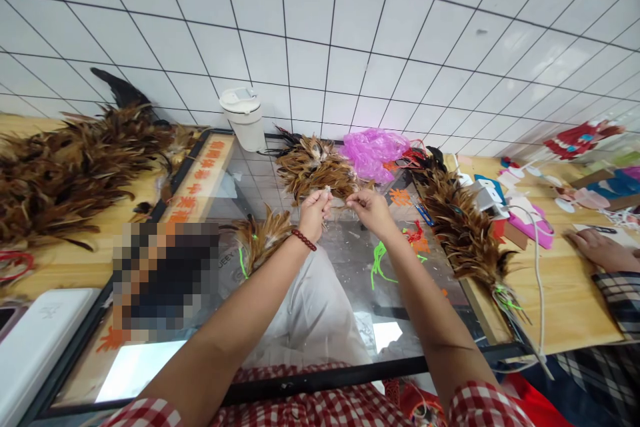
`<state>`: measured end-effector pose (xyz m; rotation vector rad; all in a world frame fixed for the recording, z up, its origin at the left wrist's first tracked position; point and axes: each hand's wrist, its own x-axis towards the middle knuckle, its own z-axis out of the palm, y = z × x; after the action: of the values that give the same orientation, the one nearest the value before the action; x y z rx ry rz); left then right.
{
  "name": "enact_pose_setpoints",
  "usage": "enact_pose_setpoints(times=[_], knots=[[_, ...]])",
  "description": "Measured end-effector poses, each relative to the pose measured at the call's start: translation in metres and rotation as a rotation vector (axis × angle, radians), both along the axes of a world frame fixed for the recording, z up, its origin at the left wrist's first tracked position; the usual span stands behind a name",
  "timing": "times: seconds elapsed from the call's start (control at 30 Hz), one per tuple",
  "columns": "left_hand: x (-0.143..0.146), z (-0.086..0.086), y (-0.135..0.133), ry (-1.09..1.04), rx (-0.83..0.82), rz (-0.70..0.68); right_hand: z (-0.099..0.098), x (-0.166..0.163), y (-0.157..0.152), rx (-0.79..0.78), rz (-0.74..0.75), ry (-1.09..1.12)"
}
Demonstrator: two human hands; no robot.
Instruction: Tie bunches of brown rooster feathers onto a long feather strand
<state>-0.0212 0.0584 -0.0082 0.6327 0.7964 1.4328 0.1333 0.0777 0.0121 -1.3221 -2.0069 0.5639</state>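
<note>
My left hand, with a dark red bead bracelet on the wrist, is closed on small feathers whose pale quill ends show at the fingertips. Just to its right, my right hand pinches what looks like a thin brown feather. Both hands are above the glass tabletop. Behind them lies a pile of brown feathers. A small bunch of brown feathers tied with green string sits beside my left forearm. Loose bright green string lies on the glass near my right forearm.
A white lidded cup and a crumpled pink plastic bag stand near the tiled wall. Large brown feather bundles lie at left and right. A white cable hangs down at right. Another person's hand rests on the wooden table there.
</note>
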Motion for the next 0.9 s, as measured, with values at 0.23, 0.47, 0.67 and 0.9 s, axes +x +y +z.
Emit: enact_pose_setpoints(times=[0.23,0.47,0.67,0.9], knots=[[0.0,-0.001,0.002,0.001,-0.017,0.108,0.001,-0.012,-0.016,0.02,0.007,-0.492],[0.003,-0.003,0.003,0.01,0.001,0.155,-0.001,-0.013,-0.01,0.135,-0.168,-0.05],[0.003,-0.005,0.005,-0.103,-0.017,0.089,0.0,-0.022,-0.018,0.208,-0.089,0.045],[0.0,-0.008,0.007,-0.152,-0.009,-0.011,-0.003,-0.029,-0.021,0.042,-0.04,0.139]])
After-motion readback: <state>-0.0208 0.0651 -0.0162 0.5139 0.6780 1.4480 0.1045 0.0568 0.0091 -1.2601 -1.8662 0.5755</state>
